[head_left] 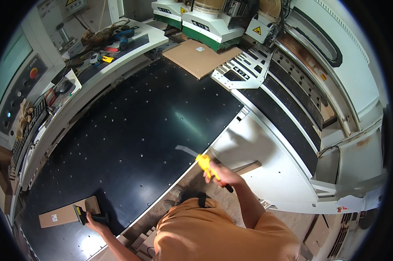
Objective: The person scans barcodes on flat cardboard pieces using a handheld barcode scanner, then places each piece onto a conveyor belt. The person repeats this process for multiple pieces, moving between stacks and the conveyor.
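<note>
My left hand (pixel 94 222) is closed around a black handheld scanner (pixel 80 214) with a yellow patch, at the lower left. The scanner is over or against a narrow brown board (pixel 53 215) that bears a small white label and lies on the black perforated table (pixel 131 126). My right hand (pixel 222 174) grips a yellow blow gun (pixel 203 162) near the table's front edge. A pale, curved strip, blurred, reaches from the gun's front over the black surface. The gun's dark lower end shows below my fist.
A larger brown board (pixel 196 56) lies at the table's far end, by the machine's white and green housing (pixel 209 32). Tools clutter a side shelf (pixel 148 41) at the left, near a control panel (pixel 24 87). White slotted plate (pixel 248 71) stands at the right.
</note>
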`<state>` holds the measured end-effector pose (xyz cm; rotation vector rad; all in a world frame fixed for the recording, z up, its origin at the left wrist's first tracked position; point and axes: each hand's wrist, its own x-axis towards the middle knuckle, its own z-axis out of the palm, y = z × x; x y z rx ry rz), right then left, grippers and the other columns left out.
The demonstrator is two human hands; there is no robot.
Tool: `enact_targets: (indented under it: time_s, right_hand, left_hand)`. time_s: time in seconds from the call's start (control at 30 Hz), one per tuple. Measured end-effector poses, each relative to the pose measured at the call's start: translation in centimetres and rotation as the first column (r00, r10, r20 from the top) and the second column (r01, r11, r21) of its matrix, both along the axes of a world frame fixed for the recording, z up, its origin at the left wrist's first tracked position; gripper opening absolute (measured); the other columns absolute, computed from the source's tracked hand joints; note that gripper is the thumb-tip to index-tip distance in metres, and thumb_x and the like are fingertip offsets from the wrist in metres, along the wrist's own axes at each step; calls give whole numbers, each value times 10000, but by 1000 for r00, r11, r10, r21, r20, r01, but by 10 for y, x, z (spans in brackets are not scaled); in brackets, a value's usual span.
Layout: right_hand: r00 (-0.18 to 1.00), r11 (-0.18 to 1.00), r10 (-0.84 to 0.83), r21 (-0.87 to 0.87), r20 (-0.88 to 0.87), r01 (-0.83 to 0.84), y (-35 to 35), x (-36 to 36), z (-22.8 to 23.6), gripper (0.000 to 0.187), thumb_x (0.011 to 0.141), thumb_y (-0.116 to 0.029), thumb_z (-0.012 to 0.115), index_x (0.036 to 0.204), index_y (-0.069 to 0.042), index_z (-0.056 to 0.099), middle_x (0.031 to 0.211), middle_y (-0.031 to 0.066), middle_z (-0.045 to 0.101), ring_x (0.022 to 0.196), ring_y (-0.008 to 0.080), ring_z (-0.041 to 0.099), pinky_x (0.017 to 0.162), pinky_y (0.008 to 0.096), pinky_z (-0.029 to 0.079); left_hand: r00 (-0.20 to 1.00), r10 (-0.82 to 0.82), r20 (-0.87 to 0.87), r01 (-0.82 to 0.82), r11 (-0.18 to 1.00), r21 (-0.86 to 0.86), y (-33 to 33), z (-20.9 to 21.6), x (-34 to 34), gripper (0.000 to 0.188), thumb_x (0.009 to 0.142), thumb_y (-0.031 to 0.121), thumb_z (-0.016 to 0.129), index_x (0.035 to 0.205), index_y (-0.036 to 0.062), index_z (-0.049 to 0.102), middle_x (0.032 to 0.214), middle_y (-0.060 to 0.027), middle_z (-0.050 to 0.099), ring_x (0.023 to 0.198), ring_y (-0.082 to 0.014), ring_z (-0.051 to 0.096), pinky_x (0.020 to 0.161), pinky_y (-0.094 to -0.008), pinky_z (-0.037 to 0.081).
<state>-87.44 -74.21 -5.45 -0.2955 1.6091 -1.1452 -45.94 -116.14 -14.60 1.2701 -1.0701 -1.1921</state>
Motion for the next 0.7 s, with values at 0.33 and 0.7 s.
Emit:
enact_targets:
  time_s: [0.33, 0.7]
  right_hand:
    - [967, 966, 253, 43, 10, -253, -57, 2, -4, 598, 1049, -587, 227, 966, -95, 557, 788, -1, 568, 406, 59, 391, 387, 235, 358]
    - [393, 495, -849, -267, -354, 827, -92, -122, -21, 551, 1010, -583, 409, 1025, -36, 476, 796, 62, 536, 438, 137, 500, 368, 285, 413]
  left_hand:
    - [1000, -18, -20, 18, 1000, -8, -12, -20, 12, 338, 924, 299, 628, 1042, -18, 643, 983, -81, 651, 912, -188, 622, 824, -348, 495]
    - [999, 26, 27, -26, 1000, -18, -6, -8, 5, 287, 914, 269, 628, 957, -13, 661, 916, -59, 656, 885, -164, 592, 840, -328, 453]
